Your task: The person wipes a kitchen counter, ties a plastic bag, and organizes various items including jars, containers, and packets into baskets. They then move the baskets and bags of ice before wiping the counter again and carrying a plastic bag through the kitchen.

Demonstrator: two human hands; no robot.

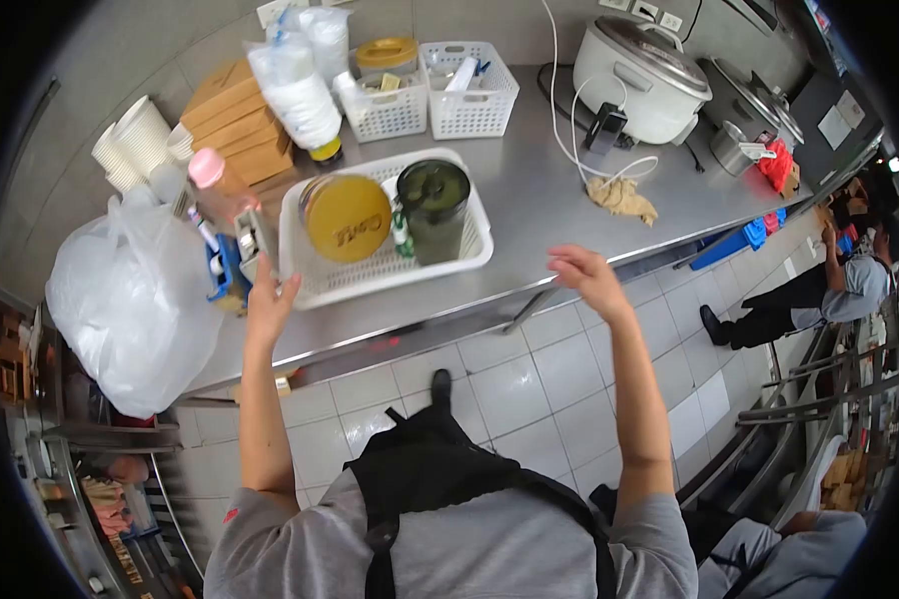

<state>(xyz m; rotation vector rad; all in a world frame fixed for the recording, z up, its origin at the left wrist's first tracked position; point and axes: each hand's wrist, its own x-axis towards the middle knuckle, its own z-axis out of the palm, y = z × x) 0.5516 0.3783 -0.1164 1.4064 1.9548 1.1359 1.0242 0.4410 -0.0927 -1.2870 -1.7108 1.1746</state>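
Note:
My left hand (268, 307) is at the front left corner of a white plastic basket (378, 289), fingers up and thumb apart. Its fingertips overlap a small whitish box-like item (254, 240) beside a blue holder (228, 268) with pens in it. Inside the basket are a round container with a yellow lid (348, 219), a dark lidded jar (434, 210) and a small green-and-white item (402, 232) between them. Over the counter's front edge, to the right of the basket, my right hand (591, 280) is in the air with its fingers stretched out, holding nothing.
On the steel counter (529, 190) stand two white baskets (472, 112), brown boxes (238, 125), paper cups (145, 135) and a rice cooker (637, 75). A tan cloth (621, 198) lies near a white cable. A plastic bag (130, 299) hangs left. Other people (859, 290) are at right.

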